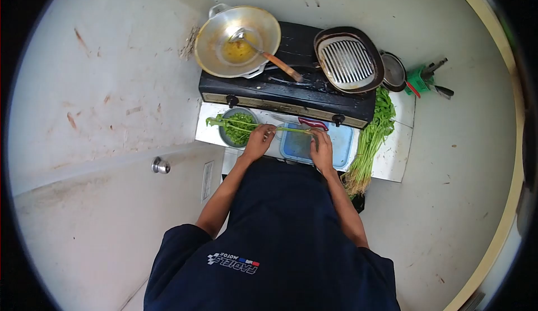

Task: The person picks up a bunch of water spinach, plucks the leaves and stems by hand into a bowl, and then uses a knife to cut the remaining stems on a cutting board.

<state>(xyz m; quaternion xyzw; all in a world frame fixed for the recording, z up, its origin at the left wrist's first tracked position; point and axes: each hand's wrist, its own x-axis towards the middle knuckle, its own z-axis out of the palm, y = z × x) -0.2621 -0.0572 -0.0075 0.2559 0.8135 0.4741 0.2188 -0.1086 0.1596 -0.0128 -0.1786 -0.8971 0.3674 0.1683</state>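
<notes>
My left hand [259,141] is closed around the middle of a long green leafy stalk [291,129]. The stalk's leafy end points left over a grey bowl [222,135] of small green pieces [240,134]. At the other end, my right hand [321,151] pinches the stalk near its root, with fingertips together. Below the stalk lies a blue plastic tray [343,148], partly covered by my right hand. A knife with a red handle [314,123] rests behind the stalk, along the front of the stove.
A black two-burner stove [291,95] stands behind, bearing a wok [204,50] with a wooden-handled ladle [283,67] and a grill pan [347,61]. To the right lie a bunch of rooted greens [372,143], a small pan [393,71] and a green utensil holder [416,79]. Walls close in on both sides.
</notes>
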